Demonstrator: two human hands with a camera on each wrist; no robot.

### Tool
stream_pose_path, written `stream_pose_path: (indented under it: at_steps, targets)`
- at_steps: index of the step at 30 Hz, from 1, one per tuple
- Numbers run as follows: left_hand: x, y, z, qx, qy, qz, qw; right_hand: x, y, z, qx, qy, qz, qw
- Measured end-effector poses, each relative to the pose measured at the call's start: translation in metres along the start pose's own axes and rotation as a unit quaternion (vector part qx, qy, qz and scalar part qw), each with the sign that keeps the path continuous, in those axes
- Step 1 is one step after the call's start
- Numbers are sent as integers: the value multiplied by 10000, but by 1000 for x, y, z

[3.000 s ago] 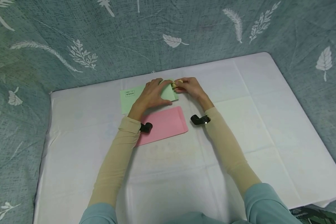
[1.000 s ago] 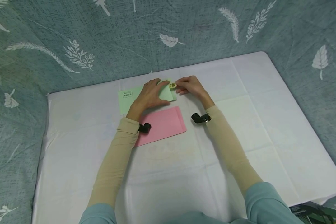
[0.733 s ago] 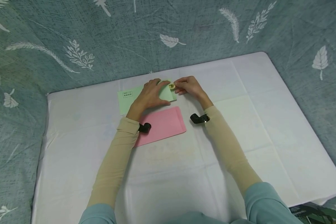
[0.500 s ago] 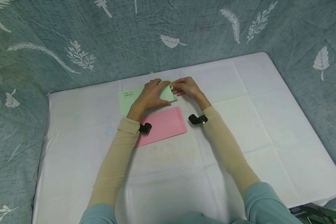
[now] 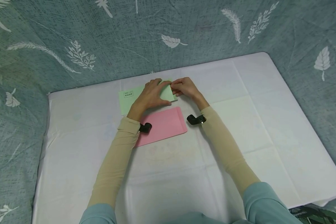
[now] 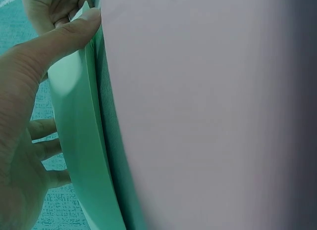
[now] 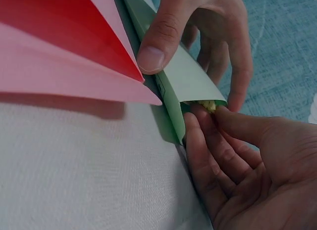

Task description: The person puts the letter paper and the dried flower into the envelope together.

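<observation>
My left hand [image 5: 151,95] spans the green envelope [image 5: 131,99] and grips it by its two long edges. The paper bows upward, so the mouth at its right end gapes, as the right wrist view shows. At that mouth my right hand [image 5: 186,87] pinches a small yellow crinkled thing [image 7: 210,105] between thumb and fingers. Its fingertips reach just inside the opening. Most of the yellow thing is hidden by the fingers and paper, and its kind cannot be made out. A pink envelope [image 5: 165,124] lies nearer to me, partly under my left wrist.
A white cloth [image 5: 168,174] covers the table. Behind its far edge hangs a blue-green curtain [image 5: 134,37] with white leaf prints. Black wrist cameras [image 5: 195,119] stick out from both sleeves. Dark objects [image 5: 310,214] sit beyond the table's lower right edge.
My right hand has moved left to the green envelope's mouth, taking the yellow thing partly inside. The yellow thing is out of sight in the head view now. My left hand stays put.
</observation>
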State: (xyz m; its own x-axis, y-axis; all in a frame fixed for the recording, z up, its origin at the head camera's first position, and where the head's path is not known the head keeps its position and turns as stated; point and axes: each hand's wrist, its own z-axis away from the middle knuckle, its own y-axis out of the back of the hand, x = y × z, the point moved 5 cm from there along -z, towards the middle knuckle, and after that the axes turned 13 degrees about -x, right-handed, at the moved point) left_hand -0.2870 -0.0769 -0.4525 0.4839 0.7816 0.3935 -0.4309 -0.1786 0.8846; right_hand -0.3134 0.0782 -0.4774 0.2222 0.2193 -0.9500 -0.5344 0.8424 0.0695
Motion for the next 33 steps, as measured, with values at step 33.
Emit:
stream_pose_path:
  at_steps: [33]
  targets:
    - [2, -5, -3, -308, 153, -247, 9991, 2, 9, 8, -262, -62, 240, 9993]
